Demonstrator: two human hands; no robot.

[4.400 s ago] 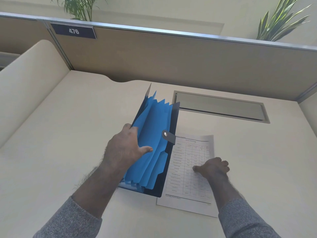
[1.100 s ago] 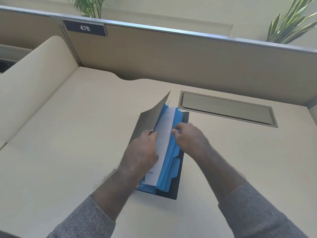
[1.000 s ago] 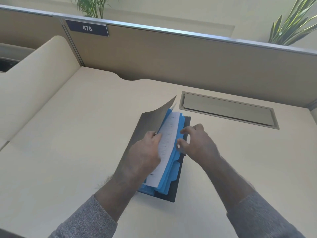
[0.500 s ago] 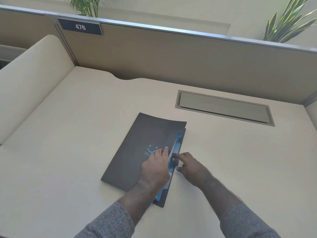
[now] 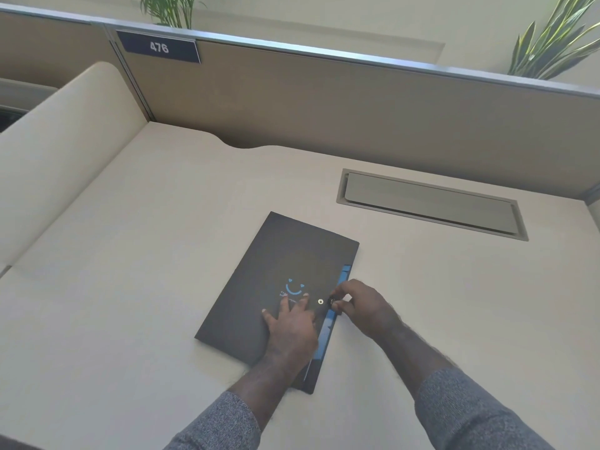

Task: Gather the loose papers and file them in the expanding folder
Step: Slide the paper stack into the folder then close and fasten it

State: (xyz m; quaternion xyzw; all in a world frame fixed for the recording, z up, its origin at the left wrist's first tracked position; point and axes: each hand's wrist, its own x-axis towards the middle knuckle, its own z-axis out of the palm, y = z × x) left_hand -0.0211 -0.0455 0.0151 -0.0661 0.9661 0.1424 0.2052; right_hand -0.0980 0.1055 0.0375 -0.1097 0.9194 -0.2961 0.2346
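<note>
Dark plastic expanding folder lies shut, left hand flat on it, open-palmed, probably pinning it. Right hand at 3 o'clock pinches the snap tab, likely to fasten it.

Left hand flat on closed expanding folder; right hand pinching snap tab.

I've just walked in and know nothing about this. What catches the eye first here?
A dark grey expanding folder with a blue smiley logo lies closed in the middle of the cream desk. The left hand presses flat on its cover while the right hand pinches the small snap tab at its edge. Behind, a navy sign reading 476 hangs on the partition.
</note>
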